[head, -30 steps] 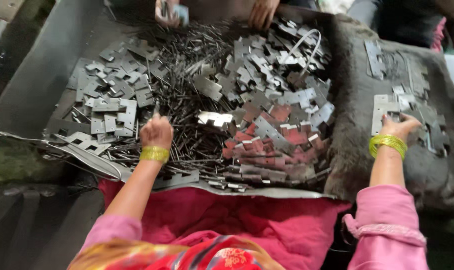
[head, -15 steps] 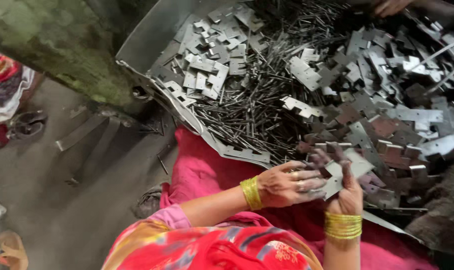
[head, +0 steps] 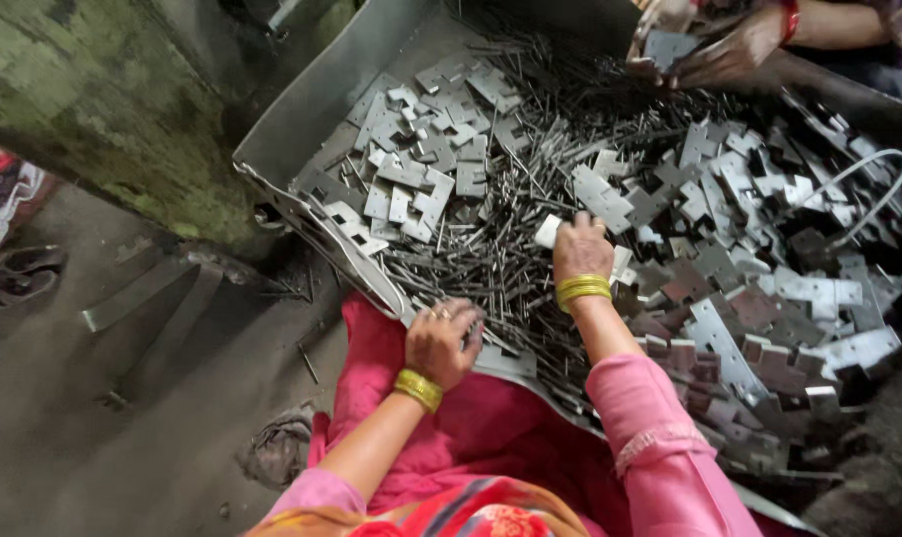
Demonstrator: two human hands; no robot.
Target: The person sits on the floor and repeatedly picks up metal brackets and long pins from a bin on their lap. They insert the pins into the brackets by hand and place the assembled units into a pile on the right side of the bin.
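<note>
A big metal tray (head: 302,124) holds a heap of thin steel pins (head: 510,268) and several flat grey hinge plates (head: 411,184). My right hand (head: 580,247), with yellow bangles at the wrist, reaches into the pile, its fingers closed around a small flat plate (head: 548,231). My left hand (head: 441,343) rests at the tray's near edge, fingers curled over pins; what it holds is hidden. Pink cloth (head: 451,418) covers my lap below the tray.
Another person's hands (head: 714,55) hold a plate at the tray's far side. Larger plates, some rusty (head: 769,308), fill the right part, with a bent wire loop (head: 868,189). A mossy wall (head: 103,109) and dirty floor with metal strips (head: 138,293) lie left.
The view has swung right and down. My hands, together at the tray's near edge half a second ago, have separated: the right reached forward into the pile, the left stayed near the edge.
</note>
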